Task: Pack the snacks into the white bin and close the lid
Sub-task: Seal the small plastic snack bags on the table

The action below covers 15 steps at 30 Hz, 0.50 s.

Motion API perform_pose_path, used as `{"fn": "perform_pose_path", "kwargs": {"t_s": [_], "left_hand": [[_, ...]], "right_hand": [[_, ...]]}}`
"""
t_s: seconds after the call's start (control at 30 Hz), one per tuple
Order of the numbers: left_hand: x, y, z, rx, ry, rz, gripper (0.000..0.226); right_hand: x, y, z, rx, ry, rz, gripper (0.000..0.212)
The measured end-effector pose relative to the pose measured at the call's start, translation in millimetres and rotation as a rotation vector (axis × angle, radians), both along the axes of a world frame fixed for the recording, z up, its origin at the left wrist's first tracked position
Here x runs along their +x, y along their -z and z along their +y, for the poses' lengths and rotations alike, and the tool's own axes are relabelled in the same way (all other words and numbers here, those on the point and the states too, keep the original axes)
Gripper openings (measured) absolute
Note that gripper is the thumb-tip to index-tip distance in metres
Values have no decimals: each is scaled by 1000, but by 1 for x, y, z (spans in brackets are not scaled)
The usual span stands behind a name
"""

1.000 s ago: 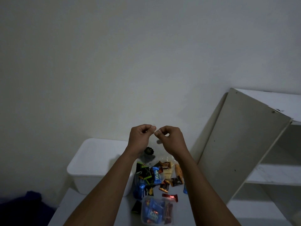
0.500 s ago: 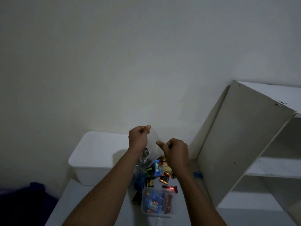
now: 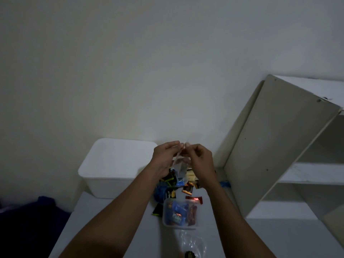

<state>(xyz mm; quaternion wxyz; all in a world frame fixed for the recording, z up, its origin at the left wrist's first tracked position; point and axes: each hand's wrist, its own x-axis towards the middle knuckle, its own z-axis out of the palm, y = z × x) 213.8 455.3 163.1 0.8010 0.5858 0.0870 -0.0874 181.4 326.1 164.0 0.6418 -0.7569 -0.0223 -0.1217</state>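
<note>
Just above a scatter of sweets, the person's left hand (image 3: 163, 162) and right hand (image 3: 200, 160) meet fingertip to fingertip, raised off the pale grey-white counter (image 3: 111, 224). Each grip is pinching the top edge of a small clear plastic bag (image 3: 179, 167): the left with thumb and fairly straight fingers pressed together on it, the right with curled fingers and thumb. The bag hangs crumpled between the two wrists, and its contents are too dim to name.

Under the hands lies a loose pile of wrapped snacks (image 3: 187, 189) in black, blue, orange and red wrappers. They rest on the counter, just to the right of the white rectangular plastic bin (image 3: 115, 164) and outside it. The bin stands at the counter's far end against the plain pale wall (image 3: 130, 71), and its top shows as a flat white face.

Nearer the person, a clear plastic pouch filled with snacks (image 3: 179, 215) lies flat, with blue packets and a red-brown one visible through it. A red wrapper (image 3: 194, 199) lies just beyond its far edge. Nearer still sits a crumpled empty-looking clear bag (image 3: 193, 243), partly cut off by the frame's bottom edge.

To the right stands a white open shelf unit (image 3: 290, 146), its broad side panel facing the counter. At lower left is a dark blue shape (image 3: 28, 220), too dim to identify.
</note>
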Motion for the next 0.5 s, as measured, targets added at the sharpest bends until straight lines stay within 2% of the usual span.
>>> {"fn": "perform_pose_path", "kwargs": {"t_s": [0.1, 0.17, 0.4, 0.5], "left_hand": [[-3, 1, 1, 46, 78, -53, 28], [-4, 1, 4, 35, 127, -74, 29], [-5, 0, 12, -8, 149, -39, 23], [-5, 1, 12, 109, 92, -75, 22]], "right_hand": [[7, -10, -1, 201, 56, 119, 28], [11, -16, -5, 230, 52, 192, 28], [16, -19, -8, 126, -18, 237, 18], [16, -16, -7, -24, -33, 214, 19]]}}
